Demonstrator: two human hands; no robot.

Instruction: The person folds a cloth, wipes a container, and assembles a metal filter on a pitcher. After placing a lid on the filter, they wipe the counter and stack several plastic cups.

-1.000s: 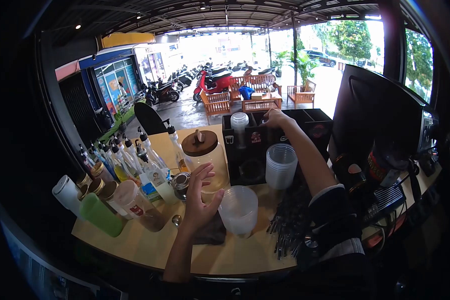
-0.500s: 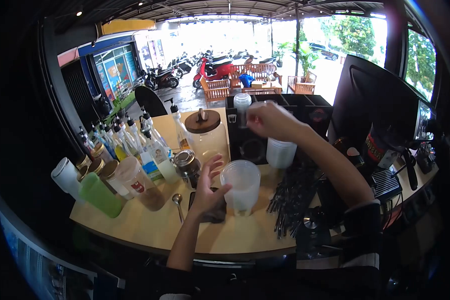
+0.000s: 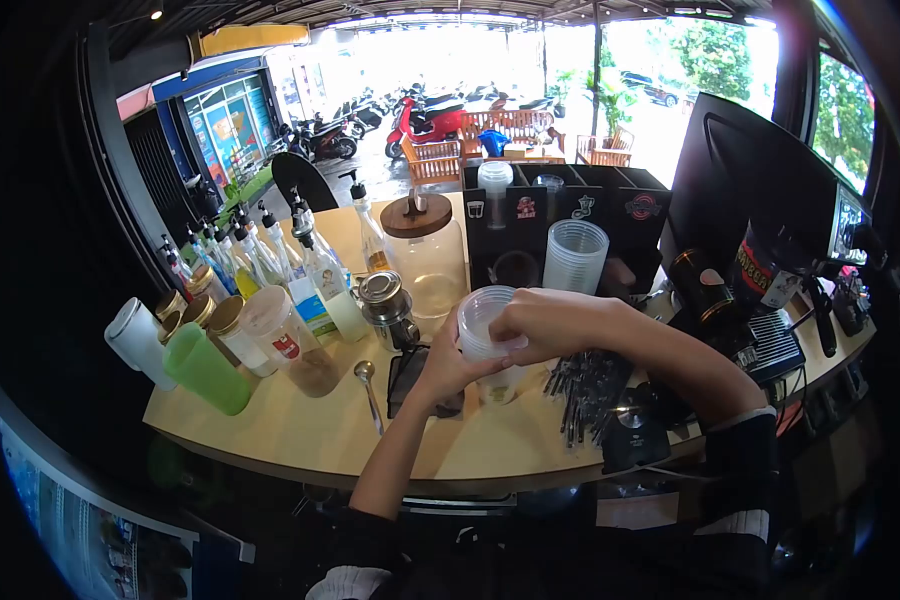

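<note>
My left hand point(image 3: 447, 362) wraps round the left side of a clear plastic cup point(image 3: 480, 345) near the middle of the counter. From the right, my right hand point(image 3: 550, 325) reaches over the cup, its bent fingers at the rim and partly hidden inside it. Behind my right hand stands a stack of clear cups point(image 3: 576, 255). A glass jar point(image 3: 435, 270) with a wooden lid is behind the held cup. Left of my left hand are a metal drip filter pot point(image 3: 388, 305) and a spoon point(image 3: 368, 388).
Pump bottles point(image 3: 325, 285), lidded jars and a green cup point(image 3: 207, 370) crowd the left. Wrapped black straws point(image 3: 585, 400) lie right of the cup. A black organizer point(image 3: 610, 200) stands behind, with a coffee machine point(image 3: 770, 345) at the right.
My right hand has come down from the organizer to the cup. My left hand has closed round the cup, which sits slightly higher in view. The view has shifted a little.
</note>
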